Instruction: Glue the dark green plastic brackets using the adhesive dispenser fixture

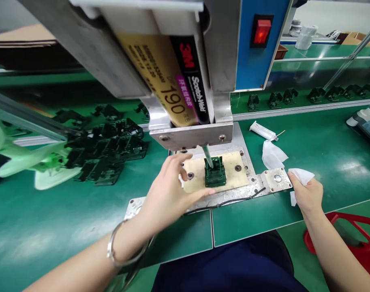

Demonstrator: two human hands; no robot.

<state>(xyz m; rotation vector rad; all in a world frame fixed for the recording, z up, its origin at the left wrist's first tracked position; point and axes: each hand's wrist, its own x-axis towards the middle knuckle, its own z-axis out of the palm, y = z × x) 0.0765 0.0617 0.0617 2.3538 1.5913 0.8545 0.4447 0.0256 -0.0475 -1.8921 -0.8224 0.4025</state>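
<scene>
A small dark green plastic part sits on the cream block of the metal fixture. The pale nozzle of the glue cartridge points down at it, its tip at or just over the part. My left hand is open beside the block, thumb along its front edge and fingers curved at its left side, with no object between them. At the right end of the fixture, my right hand is closed on a white wipe, next to the plate with a round metal button.
Many dark plastic parts are grouped at left near a green fan. More parts line the back rail. A white mixing nozzle and another wipe lie right. A lit red switch is on the blue box.
</scene>
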